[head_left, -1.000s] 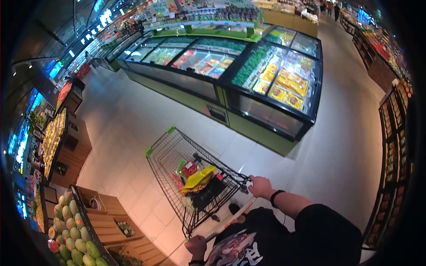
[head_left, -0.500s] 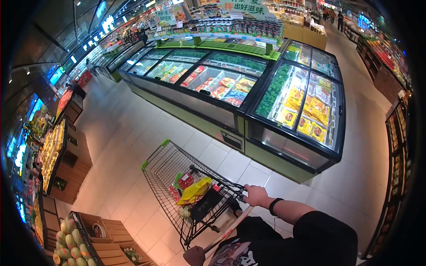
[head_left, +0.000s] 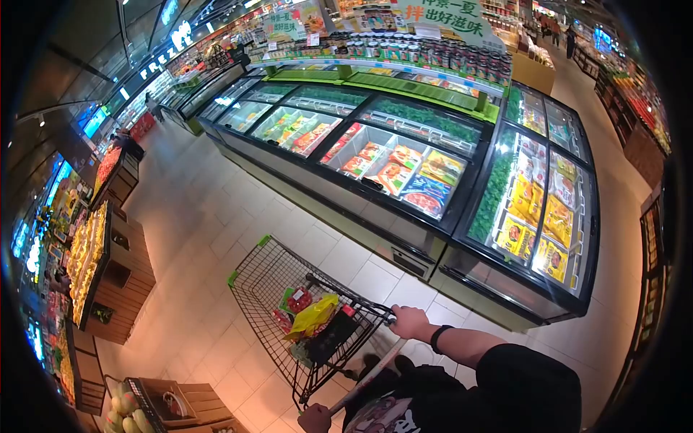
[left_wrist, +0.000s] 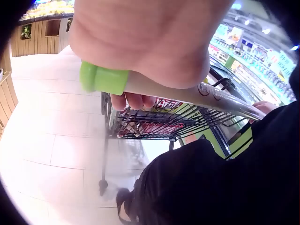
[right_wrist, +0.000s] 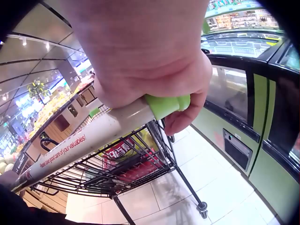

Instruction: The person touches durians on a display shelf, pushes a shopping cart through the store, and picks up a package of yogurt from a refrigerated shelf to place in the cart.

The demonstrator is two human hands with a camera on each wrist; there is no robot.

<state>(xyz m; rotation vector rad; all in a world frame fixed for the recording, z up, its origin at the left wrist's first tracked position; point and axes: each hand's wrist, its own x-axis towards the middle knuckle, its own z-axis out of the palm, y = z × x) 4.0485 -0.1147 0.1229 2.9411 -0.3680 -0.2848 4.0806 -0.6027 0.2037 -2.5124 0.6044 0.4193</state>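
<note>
Both hands grip the pale handlebar (right_wrist: 89,133) of a wire shopping cart (head_left: 245,285). My left hand (head_left: 315,417) holds one end, its fingers curled under the bar beside a green end cap (left_wrist: 111,80). At the other end, my right hand (head_left: 410,322) wraps the bar by a second green cap (right_wrist: 166,107), fingertips showing below. Inside the cart lie a yellow package (head_left: 312,317), a red package (head_left: 299,299) and a dark flat item (head_left: 333,340). In the right wrist view, red packaging (right_wrist: 119,152) shows through the wires.
Glass-topped freezers (head_left: 433,249) with packaged food run ahead and to the right, below a shelf of jars (head_left: 433,56). At left are a stand of yellow fruit (head_left: 88,252), melons (head_left: 124,410) and wooden crates (head_left: 206,405). A tiled aisle (head_left: 191,289) lies between.
The freezers appear larger and nearer, shifted right and down in the head view. The melons have slid toward the bottom edge. Both hands keep their grip on the cart's handlebar.
</note>
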